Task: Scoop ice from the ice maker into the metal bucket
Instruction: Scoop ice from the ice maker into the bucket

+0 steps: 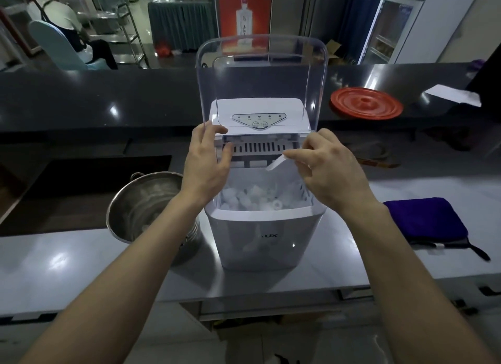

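Observation:
A white ice maker [264, 236] stands on the counter in front of me, its clear lid [261, 73] raised upright. Its basket holds a heap of hollow ice cubes [254, 199]. My left hand [207, 163] hovers over the basket's left side with fingers spread and relaxed, the thumb near the lid's lower edge. My right hand [329, 171] is over the right side and pinches the handle of a white ice scoop [276, 164] between thumb and fingers. A metal bucket [147, 201] sits just left of the machine with a few ice pieces in it.
A folded purple cloth [427, 221] lies on the counter to the right. A red round lid [366, 103] and a white paper [452, 95] rest on the dark raised ledge behind. A dark recessed sink [81, 182] lies left. A seated person [67, 33] is far back left.

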A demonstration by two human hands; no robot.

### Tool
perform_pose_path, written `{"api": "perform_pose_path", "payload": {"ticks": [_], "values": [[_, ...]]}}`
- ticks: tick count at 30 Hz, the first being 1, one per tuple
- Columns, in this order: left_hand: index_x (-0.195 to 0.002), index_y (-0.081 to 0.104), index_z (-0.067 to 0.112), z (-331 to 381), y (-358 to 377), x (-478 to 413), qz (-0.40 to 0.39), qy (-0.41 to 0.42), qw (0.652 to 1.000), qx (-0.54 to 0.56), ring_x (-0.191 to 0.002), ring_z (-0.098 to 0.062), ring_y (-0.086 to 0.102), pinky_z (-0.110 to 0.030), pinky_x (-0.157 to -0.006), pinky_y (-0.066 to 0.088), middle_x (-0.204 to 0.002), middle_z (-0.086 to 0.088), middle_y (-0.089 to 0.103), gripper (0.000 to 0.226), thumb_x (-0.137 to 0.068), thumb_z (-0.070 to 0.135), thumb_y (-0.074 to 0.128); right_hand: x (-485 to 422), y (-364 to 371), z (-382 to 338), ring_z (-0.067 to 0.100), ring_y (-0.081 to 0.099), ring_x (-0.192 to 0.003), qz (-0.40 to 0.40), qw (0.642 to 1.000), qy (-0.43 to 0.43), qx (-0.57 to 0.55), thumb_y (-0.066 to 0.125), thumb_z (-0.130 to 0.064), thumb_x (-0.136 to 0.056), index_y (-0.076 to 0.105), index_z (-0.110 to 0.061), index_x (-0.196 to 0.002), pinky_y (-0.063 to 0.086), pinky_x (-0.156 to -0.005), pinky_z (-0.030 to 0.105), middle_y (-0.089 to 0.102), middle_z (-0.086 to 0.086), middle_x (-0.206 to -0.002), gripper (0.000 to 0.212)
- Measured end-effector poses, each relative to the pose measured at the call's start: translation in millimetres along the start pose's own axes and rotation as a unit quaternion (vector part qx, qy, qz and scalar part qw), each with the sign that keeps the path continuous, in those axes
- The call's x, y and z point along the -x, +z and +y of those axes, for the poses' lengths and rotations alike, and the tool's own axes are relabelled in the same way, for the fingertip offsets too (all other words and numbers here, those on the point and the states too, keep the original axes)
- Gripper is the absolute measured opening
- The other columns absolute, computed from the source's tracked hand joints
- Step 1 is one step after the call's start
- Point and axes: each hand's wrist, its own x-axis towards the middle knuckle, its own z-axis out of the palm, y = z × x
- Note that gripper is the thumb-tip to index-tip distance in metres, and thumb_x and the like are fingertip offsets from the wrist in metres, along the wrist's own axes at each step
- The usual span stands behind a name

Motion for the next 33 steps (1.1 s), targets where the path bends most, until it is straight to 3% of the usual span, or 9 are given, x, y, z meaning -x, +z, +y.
{"api": "perform_pose_path", "payload": {"ticks": [8,12,15,18,21,26,30,33], "values": [[-0.133,0.056,0.025,-3,1,-1,-0.005,0.004,1.0,0.007,-0.129,-0.011,0.049,-0.017,-0.098,0.047,-0.147,0.003,0.044,0.027,-0.108,0.029,0.063,1,1,-6,0.025,0.052,-0.097,-0.025,1.0,-0.002,0.008,0.074,-0.005,-0.096,0.082,-0.02,-0.119,0.06,-0.072,0.043,0.054,0.005,-0.094,0.029],[-0.133,0.055,0.026,-5,3,-1,0.001,0.008,1.0,0.009,-0.127,-0.01,0.049,-0.027,-0.102,0.052,-0.146,0.003,0.044,0.026,-0.108,0.029,0.062,2,-4,-9,0.019,0.047,-0.099,-0.039,0.999,0.016,-0.003,0.073,-0.006,-0.096,0.08,-0.022,-0.123,0.057,-0.081,0.038,0.053,0.002,-0.097,0.032],[-0.133,0.055,0.027,-8,4,-1,0.002,0.011,1.0,0.012,-0.126,-0.009,0.049,-0.036,-0.104,0.056,-0.146,0.004,0.044,0.026,-0.108,0.03,0.061,1,-5,-17,0.019,0.047,-0.107,-0.092,0.995,0.03,-0.005,0.071,-0.01,-0.098,0.078,-0.024,-0.127,0.049,-0.088,0.033,0.049,-0.002,-0.099,0.033],[-0.133,0.056,0.027,-10,5,-1,0.003,0.015,1.0,0.016,-0.131,-0.015,0.051,-0.045,-0.105,0.056,-0.147,0.002,0.044,0.027,-0.107,0.03,0.06,2,-6,-24,0.02,0.055,-0.108,-0.123,0.988,0.075,-0.056,0.071,-0.016,-0.097,0.078,-0.024,-0.127,0.053,-0.094,0.037,0.056,-0.002,-0.103,0.032],[-0.134,0.055,0.028,-11,6,0,-0.001,0.01,1.0,0.014,-0.134,-0.02,0.052,-0.049,-0.104,0.056,-0.149,0.001,0.043,0.027,-0.108,0.031,0.06,3,-10,-29,0.019,0.064,-0.1,-0.13,0.981,0.104,-0.104,0.073,-0.022,-0.095,0.08,-0.024,-0.124,0.059,-0.091,0.04,0.063,-0.002,-0.109,0.03],[-0.133,0.054,0.031,-14,8,-2,-0.004,0.012,1.0,0.02,-0.143,-0.024,0.049,-0.05,-0.11,0.053,-0.152,-0.002,0.043,0.026,-0.108,0.027,0.059,3,-16,-28,0.02,0.06,-0.092,-0.087,0.99,0.105,-0.024,0.07,-0.018,-0.096,0.081,-0.022,-0.123,0.053,-0.084,0.036,0.055,-0.004,-0.096,0.029],[-0.134,0.054,0.03,-14,9,-2,0.0,0.012,1.0,0.016,-0.142,-0.025,0.05,-0.049,-0.109,0.054,-0.152,-0.002,0.043,0.028,-0.108,0.021,0.056,2,-12,-31,0.026,0.065,-0.105,-0.129,0.982,0.138,0.006,0.067,-0.02,-0.096,0.079,-0.023,-0.125,0.049,-0.087,0.033,0.069,0.003,-0.115,0.031],[-0.134,0.054,0.028,-12,8,-1,-0.001,0.011,1.0,0.009,-0.14,-0.026,0.05,-0.048,-0.108,0.055,-0.152,-0.003,0.043,0.034,-0.105,0.011,0.053,-1,-9,-34,0.028,0.07,-0.101,-0.135,0.977,0.167,-0.004,0.066,-0.018,-0.091,0.081,-0.02,-0.121,0.055,-0.085,0.034,0.078,0.006,-0.113,0.034]]}}
